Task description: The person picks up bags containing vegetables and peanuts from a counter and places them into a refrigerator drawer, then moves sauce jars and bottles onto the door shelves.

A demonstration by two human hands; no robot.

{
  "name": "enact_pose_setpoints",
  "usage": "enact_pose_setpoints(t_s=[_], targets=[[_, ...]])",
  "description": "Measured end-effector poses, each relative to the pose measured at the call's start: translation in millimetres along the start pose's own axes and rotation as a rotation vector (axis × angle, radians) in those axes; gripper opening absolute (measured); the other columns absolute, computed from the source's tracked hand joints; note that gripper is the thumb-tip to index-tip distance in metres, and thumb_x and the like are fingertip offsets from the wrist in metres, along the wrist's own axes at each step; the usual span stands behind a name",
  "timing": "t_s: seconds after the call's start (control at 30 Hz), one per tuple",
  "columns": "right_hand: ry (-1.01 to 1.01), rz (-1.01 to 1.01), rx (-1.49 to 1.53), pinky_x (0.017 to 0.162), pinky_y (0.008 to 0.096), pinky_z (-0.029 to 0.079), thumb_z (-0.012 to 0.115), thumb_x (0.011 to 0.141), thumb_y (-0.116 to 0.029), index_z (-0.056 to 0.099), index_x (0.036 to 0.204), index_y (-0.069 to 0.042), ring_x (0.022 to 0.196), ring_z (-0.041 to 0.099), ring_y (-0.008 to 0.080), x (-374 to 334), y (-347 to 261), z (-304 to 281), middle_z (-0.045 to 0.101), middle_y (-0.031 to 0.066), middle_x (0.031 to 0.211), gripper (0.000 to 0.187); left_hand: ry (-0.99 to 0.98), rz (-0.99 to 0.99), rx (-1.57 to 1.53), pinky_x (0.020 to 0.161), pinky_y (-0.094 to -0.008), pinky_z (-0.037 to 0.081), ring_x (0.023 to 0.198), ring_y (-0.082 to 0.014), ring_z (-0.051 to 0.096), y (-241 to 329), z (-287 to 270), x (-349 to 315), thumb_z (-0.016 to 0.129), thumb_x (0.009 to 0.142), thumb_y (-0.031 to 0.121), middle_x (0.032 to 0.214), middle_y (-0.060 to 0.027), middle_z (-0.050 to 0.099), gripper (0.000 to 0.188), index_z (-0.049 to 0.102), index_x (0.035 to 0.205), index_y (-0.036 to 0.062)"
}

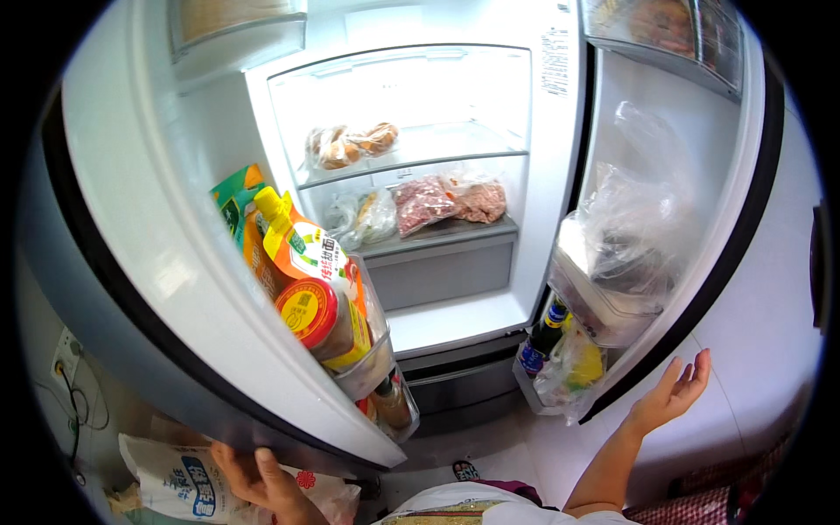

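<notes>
A two-door refrigerator [455,337] stands open before me, its lit shelves showing. My left hand [258,481] is at the outer side of the left door [166,262], thumb apart from the fingers; it seems to touch the door there. My right hand [672,395] is raised beside the outer edge of the right door [700,289], fingers spread and nothing in them. In the left door's rack sit a red-lidded jar [315,319] and a yellow-capped pouch [306,241]. Clear plastic bags [643,201] fill the right door's rack.
Bagged round brown food [350,147] lies on the upper shelf. Bagged pinkish meat [429,203] rests below it. A dark bottle [547,328] stands low in the right door. White printed bags [166,472] are beneath the left door; a wall socket [66,359] with cables is at left.
</notes>
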State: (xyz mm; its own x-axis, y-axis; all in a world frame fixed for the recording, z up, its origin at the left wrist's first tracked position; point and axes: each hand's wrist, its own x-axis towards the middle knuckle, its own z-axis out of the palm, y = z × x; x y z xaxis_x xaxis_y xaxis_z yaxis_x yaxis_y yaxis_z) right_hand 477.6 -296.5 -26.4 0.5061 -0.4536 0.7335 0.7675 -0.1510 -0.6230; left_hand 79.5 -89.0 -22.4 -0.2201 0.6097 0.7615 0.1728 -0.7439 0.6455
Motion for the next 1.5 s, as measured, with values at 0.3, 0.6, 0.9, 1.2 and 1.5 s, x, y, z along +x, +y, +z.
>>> enact_pose_setpoints(t_s=[0.3, 0.6, 0.9, 1.2, 1.5], targets=[[-0.132, 0.492, 0.301, 0.102, 0.0308, 0.034, 0.048, 0.096, -0.014, 0.039, 0.136, -0.002, 0.121, 0.046, 0.0178, 17, 64, -5, 0.046, 0.0102, 0.134, 0.043, -0.289, 0.448, 0.150, 0.102, -0.0490, 0.029, 0.124, -0.0399, 0.034, -1, 100, -11, 0.063, 0.079, 0.013, 0.135, -0.0249, 0.027, 0.063, 0.035, 0.134, -0.0025], [-0.136, 0.511, 0.426, 0.106, 0.0317, 0.030, 0.048, 0.095, -0.011, 0.041, 0.133, 0.002, 0.123, 0.044, 0.0201, 21, 77, -11, 0.048, 0.0126, 0.132, 0.041, -0.144, 0.652, 0.256, 0.103, -0.0587, 0.021, 0.126, -0.0422, 0.029, -4, 240, 5, 0.070, 0.071, 0.017, 0.134, -0.0223, 0.033, 0.058, 0.049, 0.123, 0.0016], [-0.271, 0.321, 0.274, 0.102, 0.0318, 0.033, 0.055, 0.091, -0.011, 0.041, 0.131, 0.001, 0.116, 0.046, 0.0176, -12, 53, -29, 0.049, 0.0101, 0.127, 0.044, 0.035, 0.659, 0.437, 0.105, -0.0617, 0.006, 0.126, -0.0404, 0.029, -7, 306, -7, 0.069, 0.066, 0.014, 0.133, -0.0208, 0.035, 0.063, 0.052, 0.126, 0.0072], [-0.419, 0.082, 0.148, 0.105, 0.0360, 0.027, 0.072, 0.077, -0.006, 0.042, 0.122, 0.002, 0.117, 0.042, 0.0255, -90, 6, -12, 0.045, 0.0137, 0.122, 0.054, -0.081, 0.602, 0.410, 0.106, -0.0613, 0.003, 0.129, -0.0403, 0.027, -21, 304, 0, 0.067, 0.075, 0.019, 0.136, -0.0207, 0.036, 0.057, 0.051, 0.128, 0.0073], [-0.823, -0.233, 0.285, 0.105, 0.0510, 0.025, 0.061, 0.080, -0.007, 0.044, 0.127, 0.005, 0.120, 0.045, 0.0388, -140, -34, 43, 0.047, 0.0247, 0.130, 0.051, -0.438, 0.440, -0.043, 0.109, -0.0546, 0.009, 0.133, -0.0420, 0.029, -28, 230, -78, 0.063, 0.082, 0.034, 0.139, -0.0235, 0.038, 0.059, 0.048, 0.129, 0.0003]])
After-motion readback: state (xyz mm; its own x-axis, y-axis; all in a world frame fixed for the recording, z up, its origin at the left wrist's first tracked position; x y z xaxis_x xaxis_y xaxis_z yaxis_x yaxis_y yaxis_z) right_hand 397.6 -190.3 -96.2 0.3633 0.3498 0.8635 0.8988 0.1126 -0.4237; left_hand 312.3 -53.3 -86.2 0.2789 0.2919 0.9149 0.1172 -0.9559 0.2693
